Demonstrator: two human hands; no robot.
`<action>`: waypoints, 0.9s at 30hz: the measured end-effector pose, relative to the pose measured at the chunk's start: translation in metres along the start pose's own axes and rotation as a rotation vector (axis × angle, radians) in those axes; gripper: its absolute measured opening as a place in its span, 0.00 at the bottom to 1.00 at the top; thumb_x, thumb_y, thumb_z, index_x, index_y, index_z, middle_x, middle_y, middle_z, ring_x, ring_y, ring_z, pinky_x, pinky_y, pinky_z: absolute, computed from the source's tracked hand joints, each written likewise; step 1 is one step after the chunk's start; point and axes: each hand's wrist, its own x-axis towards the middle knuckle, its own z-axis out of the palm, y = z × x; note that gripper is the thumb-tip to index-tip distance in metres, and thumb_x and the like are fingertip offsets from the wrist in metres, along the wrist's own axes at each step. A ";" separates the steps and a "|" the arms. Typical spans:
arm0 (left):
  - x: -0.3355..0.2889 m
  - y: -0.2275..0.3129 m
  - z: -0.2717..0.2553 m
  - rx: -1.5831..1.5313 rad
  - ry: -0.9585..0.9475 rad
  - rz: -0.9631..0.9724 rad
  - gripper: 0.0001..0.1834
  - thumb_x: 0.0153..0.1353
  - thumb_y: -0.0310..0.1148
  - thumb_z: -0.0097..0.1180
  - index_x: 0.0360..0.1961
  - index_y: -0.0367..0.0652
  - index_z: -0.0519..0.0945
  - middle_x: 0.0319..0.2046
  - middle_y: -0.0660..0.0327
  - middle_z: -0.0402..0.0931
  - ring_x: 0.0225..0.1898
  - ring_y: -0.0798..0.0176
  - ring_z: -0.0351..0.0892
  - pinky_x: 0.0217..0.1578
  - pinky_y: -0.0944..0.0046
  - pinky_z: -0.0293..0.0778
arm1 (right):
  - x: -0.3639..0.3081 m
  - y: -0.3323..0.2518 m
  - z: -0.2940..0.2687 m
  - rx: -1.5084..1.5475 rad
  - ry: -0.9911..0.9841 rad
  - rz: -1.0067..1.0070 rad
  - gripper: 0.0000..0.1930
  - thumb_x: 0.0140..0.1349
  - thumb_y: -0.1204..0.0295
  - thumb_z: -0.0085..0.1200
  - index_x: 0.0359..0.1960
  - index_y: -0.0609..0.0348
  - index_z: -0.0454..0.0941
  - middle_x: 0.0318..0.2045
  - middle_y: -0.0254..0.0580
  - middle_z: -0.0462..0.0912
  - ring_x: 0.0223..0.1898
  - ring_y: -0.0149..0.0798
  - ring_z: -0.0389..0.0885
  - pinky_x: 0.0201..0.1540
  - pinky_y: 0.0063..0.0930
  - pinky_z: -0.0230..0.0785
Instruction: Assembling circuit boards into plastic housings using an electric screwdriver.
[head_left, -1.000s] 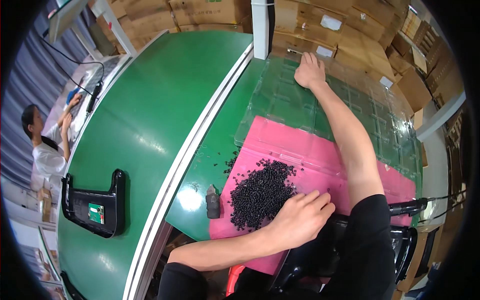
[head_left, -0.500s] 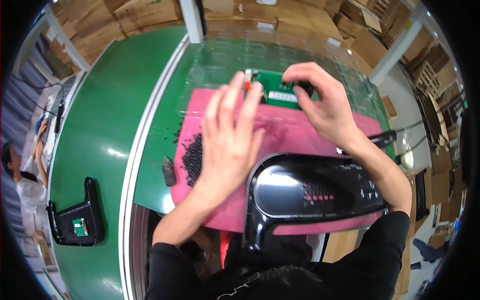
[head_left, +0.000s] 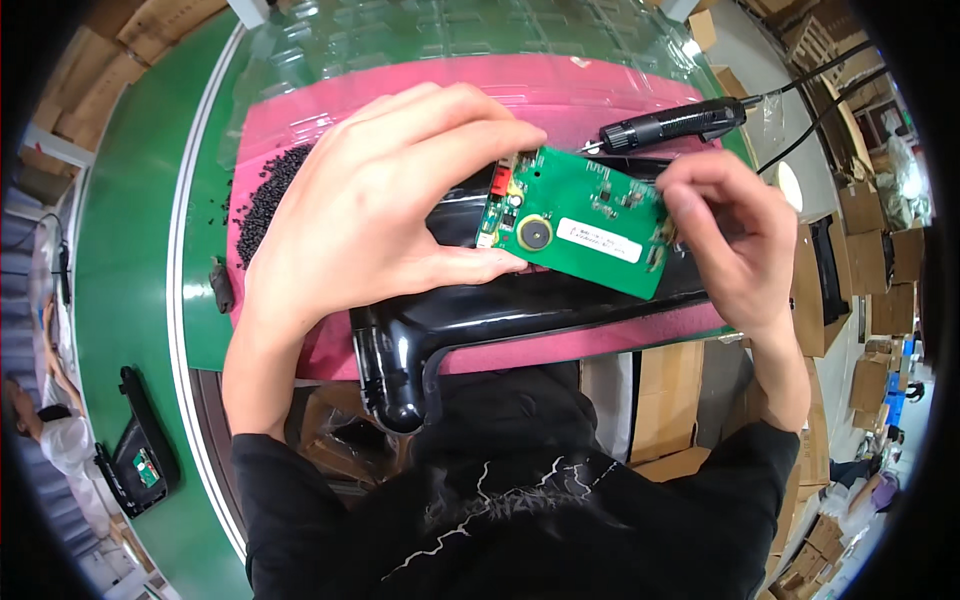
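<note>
A green circuit board (head_left: 570, 185) with a white label, a round buzzer-like part and a red connector is held up, tilted, over a glossy black plastic housing (head_left: 500, 310). My left hand (head_left: 370, 200) grips the board's left end, thumb on the lower edge and fingers along the upper one. At the other end, my right hand (head_left: 740, 235) has thumb and forefinger closed at the board's right edge. Underneath, the housing lies on a pink mat (head_left: 590, 340), its handle-like arm toward me. The board and my left hand hide much of the housing.
A black electric screwdriver (head_left: 675, 125) with a cable lies beyond the housing. Small black screws (head_left: 265, 205) are heaped at the mat's left, near a small dark object (head_left: 221, 287). Clear plastic trays (head_left: 450, 40) lie behind. Another housing (head_left: 165, 460) and a person (head_left: 70, 440) are at left.
The circuit board has come from the clear tray toward me, now over the housing in my hands. My left hand has taken hold of its left end. The view has shifted.
</note>
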 end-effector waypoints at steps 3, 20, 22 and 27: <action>-0.006 -0.001 0.014 -0.097 -0.113 -0.137 0.32 0.36 0.37 0.72 0.45 0.34 0.79 0.38 0.54 0.78 0.39 0.54 0.80 0.42 0.60 0.75 | -0.012 0.016 -0.007 -0.022 -0.172 -0.006 0.26 0.44 0.70 0.72 0.43 0.63 0.72 0.33 0.36 0.78 0.34 0.28 0.77 0.40 0.23 0.70; -0.036 -0.015 0.045 -0.081 -0.401 -0.434 0.30 0.35 0.38 0.72 0.41 0.40 0.75 0.37 0.58 0.75 0.35 0.51 0.78 0.33 0.58 0.74 | -0.008 0.077 0.031 -0.141 -0.210 -0.030 0.25 0.37 0.74 0.70 0.42 0.62 0.76 0.43 0.45 0.77 0.45 0.47 0.75 0.50 0.34 0.68; -0.034 -0.015 0.046 -0.068 -0.407 -0.440 0.30 0.35 0.38 0.72 0.42 0.41 0.74 0.38 0.59 0.74 0.36 0.51 0.78 0.33 0.58 0.74 | -0.009 0.076 0.032 -0.185 -0.195 -0.058 0.26 0.38 0.75 0.70 0.43 0.62 0.76 0.43 0.45 0.76 0.45 0.47 0.74 0.49 0.35 0.68; -0.033 -0.018 0.048 -0.050 -0.402 -0.468 0.31 0.33 0.36 0.72 0.42 0.42 0.74 0.41 0.60 0.72 0.38 0.52 0.77 0.34 0.58 0.74 | -0.008 0.080 0.035 -0.260 -0.192 -0.088 0.27 0.38 0.74 0.70 0.44 0.61 0.76 0.44 0.44 0.76 0.45 0.48 0.74 0.48 0.36 0.69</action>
